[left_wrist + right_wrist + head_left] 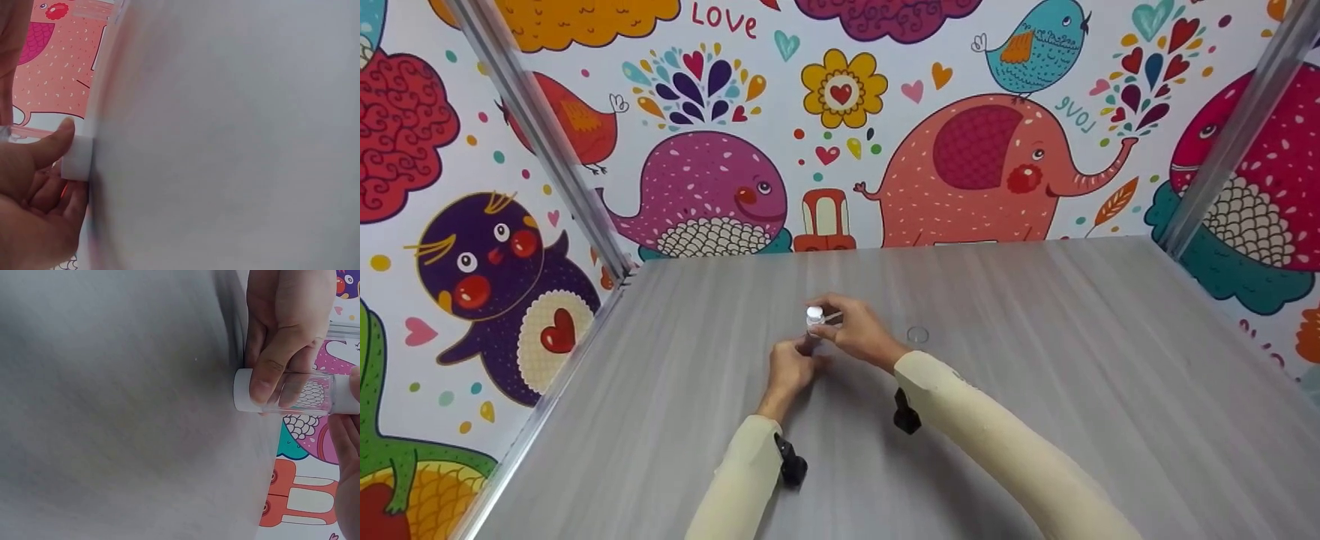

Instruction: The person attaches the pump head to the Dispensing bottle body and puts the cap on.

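A small clear bottle (315, 395) with a white cap (814, 315) and a white base (77, 160) stands upright between both hands. My left hand (791, 369) holds the bottle low down, thumb and fingers around its base and lower wall. The base is at the tabletop. My right hand (859, 328) pinches the white top between thumb and fingers, seen at the edge of the right wrist view. Something thin and pale (832, 316) shows by the right fingers in the head view; its kind cannot be told.
A clear round ring or disc (917, 334) lies on the grey wood-grain table (1035, 315), right of the hands. A wall printed with cartoon animals (975, 180) rises behind the table. Metal posts (547, 142) stand at its corners.
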The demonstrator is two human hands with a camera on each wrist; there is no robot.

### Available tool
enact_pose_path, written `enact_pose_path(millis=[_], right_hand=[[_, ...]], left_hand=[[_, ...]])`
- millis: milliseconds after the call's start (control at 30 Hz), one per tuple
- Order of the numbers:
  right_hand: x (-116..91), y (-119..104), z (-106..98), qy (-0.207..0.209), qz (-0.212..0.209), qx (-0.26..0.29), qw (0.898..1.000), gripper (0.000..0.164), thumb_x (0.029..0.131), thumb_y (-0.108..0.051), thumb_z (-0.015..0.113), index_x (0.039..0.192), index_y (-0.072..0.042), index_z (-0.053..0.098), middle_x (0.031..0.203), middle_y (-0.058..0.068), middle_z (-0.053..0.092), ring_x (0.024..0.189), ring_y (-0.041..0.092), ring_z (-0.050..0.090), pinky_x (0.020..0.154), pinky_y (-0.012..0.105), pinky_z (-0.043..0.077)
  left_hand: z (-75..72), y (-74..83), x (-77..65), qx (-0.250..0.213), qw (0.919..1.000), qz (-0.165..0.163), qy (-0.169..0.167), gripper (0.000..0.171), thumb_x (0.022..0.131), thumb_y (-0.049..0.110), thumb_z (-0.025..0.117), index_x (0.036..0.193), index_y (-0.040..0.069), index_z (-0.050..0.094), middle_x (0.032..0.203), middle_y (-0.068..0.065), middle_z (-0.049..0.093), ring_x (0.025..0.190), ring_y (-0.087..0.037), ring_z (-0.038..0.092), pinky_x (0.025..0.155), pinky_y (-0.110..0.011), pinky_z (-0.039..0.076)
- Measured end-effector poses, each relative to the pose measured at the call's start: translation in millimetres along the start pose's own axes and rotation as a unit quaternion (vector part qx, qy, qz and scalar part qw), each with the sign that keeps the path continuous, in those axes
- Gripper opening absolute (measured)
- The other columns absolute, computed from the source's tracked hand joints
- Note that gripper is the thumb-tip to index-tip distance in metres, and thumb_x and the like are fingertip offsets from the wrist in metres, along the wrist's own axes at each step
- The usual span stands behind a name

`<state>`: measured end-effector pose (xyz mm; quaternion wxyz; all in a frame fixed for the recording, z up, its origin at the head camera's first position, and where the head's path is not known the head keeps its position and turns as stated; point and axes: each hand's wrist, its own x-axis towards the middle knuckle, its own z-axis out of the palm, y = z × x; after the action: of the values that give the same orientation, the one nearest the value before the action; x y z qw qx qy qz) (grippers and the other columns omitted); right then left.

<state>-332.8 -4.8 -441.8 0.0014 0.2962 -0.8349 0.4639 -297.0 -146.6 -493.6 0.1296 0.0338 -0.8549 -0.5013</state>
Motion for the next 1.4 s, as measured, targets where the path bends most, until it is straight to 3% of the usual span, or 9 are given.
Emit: enact_pose_path(millis=[133,233,367,567,733,1033,1267,1400], right_hand=[[1.4,1.2,-2.6,0.000,0.012,0.012,1.000,0.042,0.090,-0.017,0.074,0.129,-0.008,0.062,0.121,0.008,0.069,0.110,0.021,0.067,0.096,0.034,0.055],[2.0,1.3,-4.8,0.002,0.035,0.041,0.999,0.055,0.088,-0.025,0.077,0.137,-0.009,0.057,0.129,0.010,0.066,0.115,0.024,0.066,0.099,0.037,0.053],[0.7,0.1,-7.3,0.004,0.055,0.074,0.996,0.065,0.087,-0.033,0.078,0.142,-0.011,0.052,0.139,0.013,0.061,0.123,0.028,0.062,0.104,0.043,0.050],[-2.1,-1.9,-7.3,-0.008,0.032,0.067,0.997,0.058,0.089,-0.019,0.075,0.142,-0.010,0.052,0.144,0.012,0.057,0.131,0.031,0.056,0.110,0.049,0.044],[-3.4,-0.8,-4.5,-0.008,0.014,0.059,0.998,0.050,0.090,-0.007,0.071,0.138,-0.009,0.057,0.140,0.013,0.061,0.127,0.029,0.059,0.108,0.045,0.047],[-3.4,3.7,0.5,0.009,0.013,0.057,0.998,0.038,0.090,-0.002,0.069,0.127,-0.010,0.065,0.125,0.007,0.069,0.114,0.022,0.067,0.098,0.035,0.054],[-2.3,4.8,1.2,0.023,0.008,0.054,0.998,0.037,0.088,-0.008,0.075,0.124,-0.007,0.066,0.120,0.008,0.070,0.110,0.021,0.069,0.094,0.033,0.056],[-3.2,5.0,1.8,0.023,0.006,0.051,0.998,0.039,0.088,-0.009,0.075,0.125,-0.006,0.065,0.120,0.008,0.070,0.110,0.020,0.069,0.094,0.032,0.056]], left_hand=[[0.8,1.4,0.6,0.000,1.0000,0.002,0.002,0.012,0.070,-0.001,0.080,0.079,-0.005,0.073,0.066,-0.001,0.058,0.064,-0.015,0.045,0.060,-0.026,0.039],[1.8,1.8,0.4,-0.006,1.0000,0.002,0.005,0.020,0.068,0.000,0.083,0.087,-0.005,0.077,0.080,-0.012,0.074,0.072,-0.018,0.061,0.067,-0.032,0.052],[2.6,2.8,-0.7,-0.020,0.9998,-0.008,0.006,0.025,0.067,0.001,0.085,0.091,-0.006,0.078,0.102,-0.024,0.075,0.092,-0.029,0.071,0.082,-0.045,0.057],[3.1,1.9,-1.1,-0.006,0.9999,-0.008,0.000,0.023,0.072,0.002,0.083,0.093,-0.003,0.078,0.090,-0.017,0.076,0.074,-0.017,0.058,0.069,-0.033,0.054],[3.2,1.2,-1.1,-0.005,0.9999,-0.009,-0.007,0.017,0.073,-0.001,0.081,0.089,-0.004,0.077,0.073,-0.007,0.066,0.065,-0.013,0.048,0.059,-0.023,0.043],[2.4,1.5,-1.2,-0.006,0.9999,-0.012,-0.008,0.013,0.071,-0.002,0.080,0.083,-0.005,0.075,0.078,-0.011,0.070,0.067,-0.014,0.050,0.061,-0.025,0.045],[2.0,0.4,0.6,0.003,0.9999,-0.010,0.000,0.013,0.071,0.000,0.081,0.077,-0.006,0.070,0.066,-0.003,0.057,0.062,-0.014,0.044,0.057,-0.026,0.039],[1.5,-0.2,-0.4,0.002,0.9998,-0.018,-0.005,0.018,0.072,0.000,0.080,0.090,-0.003,0.077,0.081,-0.012,0.072,0.069,-0.015,0.051,0.063,-0.028,0.047]])
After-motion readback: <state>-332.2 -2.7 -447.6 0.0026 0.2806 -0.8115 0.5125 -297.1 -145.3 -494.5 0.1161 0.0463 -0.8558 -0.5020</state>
